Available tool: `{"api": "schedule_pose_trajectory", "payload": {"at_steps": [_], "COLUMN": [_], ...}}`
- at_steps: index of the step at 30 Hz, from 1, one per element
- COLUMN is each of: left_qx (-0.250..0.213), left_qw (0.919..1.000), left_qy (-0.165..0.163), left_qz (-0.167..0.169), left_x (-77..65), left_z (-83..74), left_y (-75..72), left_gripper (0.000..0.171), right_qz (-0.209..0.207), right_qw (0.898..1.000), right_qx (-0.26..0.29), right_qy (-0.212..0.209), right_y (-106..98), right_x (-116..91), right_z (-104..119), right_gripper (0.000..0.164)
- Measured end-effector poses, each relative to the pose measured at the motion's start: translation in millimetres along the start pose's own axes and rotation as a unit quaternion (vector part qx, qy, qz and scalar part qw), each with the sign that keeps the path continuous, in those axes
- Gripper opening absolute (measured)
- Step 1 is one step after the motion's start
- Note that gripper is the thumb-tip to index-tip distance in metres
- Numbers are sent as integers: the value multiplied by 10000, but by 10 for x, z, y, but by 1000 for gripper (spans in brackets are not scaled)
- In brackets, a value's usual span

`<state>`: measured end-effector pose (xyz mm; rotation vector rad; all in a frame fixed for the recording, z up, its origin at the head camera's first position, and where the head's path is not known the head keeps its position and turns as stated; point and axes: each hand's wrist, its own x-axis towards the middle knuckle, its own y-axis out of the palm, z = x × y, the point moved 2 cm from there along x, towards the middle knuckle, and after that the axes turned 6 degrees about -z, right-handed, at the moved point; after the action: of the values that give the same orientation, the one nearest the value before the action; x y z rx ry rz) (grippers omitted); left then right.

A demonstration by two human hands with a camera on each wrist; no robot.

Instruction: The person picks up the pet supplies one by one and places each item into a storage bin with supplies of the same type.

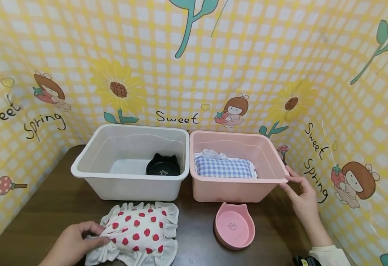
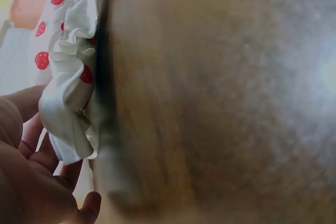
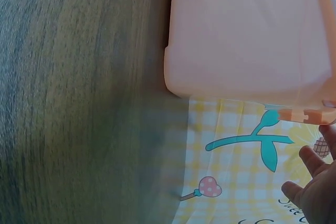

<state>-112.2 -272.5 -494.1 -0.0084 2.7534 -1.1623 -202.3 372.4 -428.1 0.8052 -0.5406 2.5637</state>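
My left hand [image 1: 77,240] pinches the left edge of a white ruffled pillow [image 1: 140,229] printed with red strawberries. Its ruffle [image 2: 68,119] shows between thumb and fingers in the left wrist view. At the front right corner of a pink plastic bin [image 1: 227,190], my right hand [image 1: 302,195] grips the rim with thumb and fingertips. In the right wrist view, other fingers [image 3: 312,161] spread away from the rim. A blue checked pillow [image 1: 225,167] with a white frill lies inside this bin. In front of it sits a pink cat-eared bowl [image 1: 235,227] with a paw print.
A white plastic bin [image 1: 130,186] stands left of the pink one, holding a black cat-eared bowl [image 1: 163,164] at its right end. Both stand on a dark wooden table [image 1: 47,210]. Yellow checked cloth [image 1: 194,81] hangs close behind and along both sides.
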Motion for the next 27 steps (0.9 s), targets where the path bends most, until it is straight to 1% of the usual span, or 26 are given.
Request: {"api": "schedule_pose_trajectory", "payload": {"at_steps": [1,3,5,11,17,19,23,24,27], "left_qx": [-26,-113,-161,-143,-124,-211,-310,-329,-351], "left_qw": [10000,9999,9997,9953,9925,9893,9783,9760,9719], "left_qy": [-14,71,151,751,1057,1288,1853,1956,2122], "left_qz": [12,6,-88,-595,-605,-650,-873,-898,-961], "left_x": [-8,-29,-50,-123,-196,-218,-262,-270,-284], "left_z": [-8,-26,-61,-221,-412,-486,-656,-701,-822], "left_y": [-13,-41,-70,-166,-292,-340,-455,-484,-576], "left_gripper": [27,26,25,20,20,20,23,24,25], "right_qz": [-16,-28,-38,-72,-139,-136,-115,-124,-155], "right_qw": [10000,10000,10000,9999,9996,9996,9997,9997,9996], "right_qx": [11,-15,-3,42,-177,-154,-113,-101,-88], "right_qy": [-2,6,31,133,188,197,194,196,207], "right_y": [4,10,12,-8,-56,-59,-31,-22,3], "right_x": [-2,-5,-5,-18,-71,-75,-56,-50,-35], "right_z": [-9,-13,-9,-4,-24,-33,-38,-35,-24], "right_gripper": [29,29,29,29,29,29,29,29,29]}}
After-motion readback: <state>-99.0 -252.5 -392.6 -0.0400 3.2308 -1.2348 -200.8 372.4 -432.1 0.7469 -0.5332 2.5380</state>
